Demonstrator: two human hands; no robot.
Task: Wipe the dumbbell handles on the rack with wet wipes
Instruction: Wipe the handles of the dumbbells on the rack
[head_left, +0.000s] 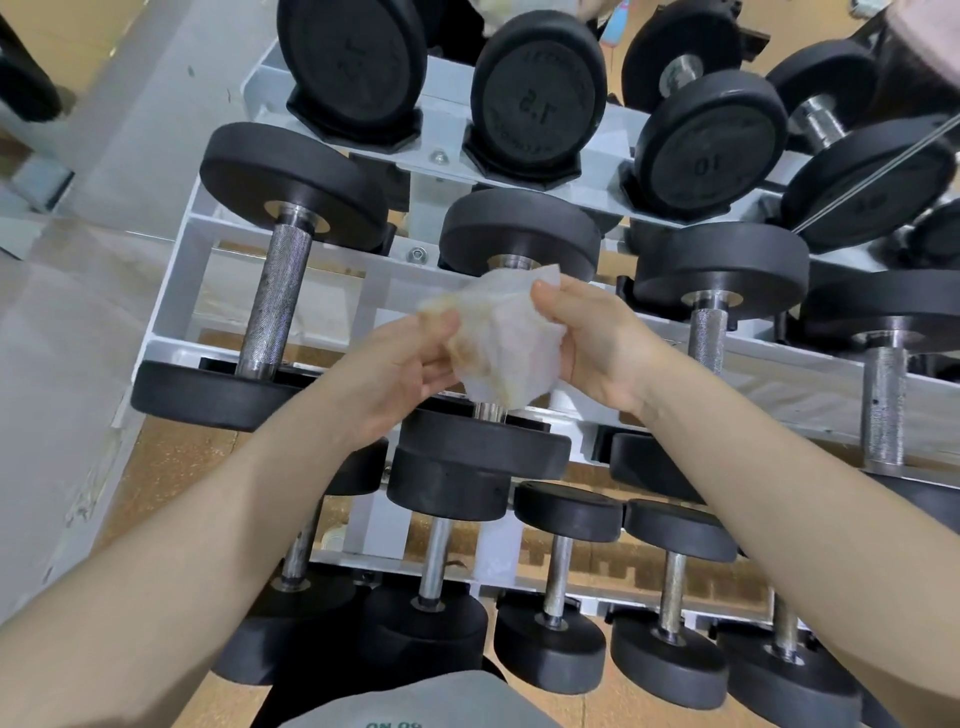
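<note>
Right then, held a crumpled wet wipe (498, 338) between both hands above the middle tier of the white rack (171, 291). Pinched its left edge with the left hand (400, 374), thumb on top and fingers curled beneath. Gripped its right side with the right hand (597, 343), thumb pressed at the upper corner, fingers hidden behind the sheet. Looked stained yellowish-brown along the left and lower folds, whiter toward the top.

Covered most of the handle of the middle dumbbell (519, 234) directly behind the wipe; could not tell whether the wipe touched that handle. Showed only a short shiny stub of bar below the wipe, just above the near black weight (483, 447).

Lay untouched beside it on the left: another dumbbell with a knurled handle (275, 291), resting across the rack rails. Stood further dumbbells to the right, on the tier above and on the lower tier near the cork-coloured floor (171, 467)
</note>
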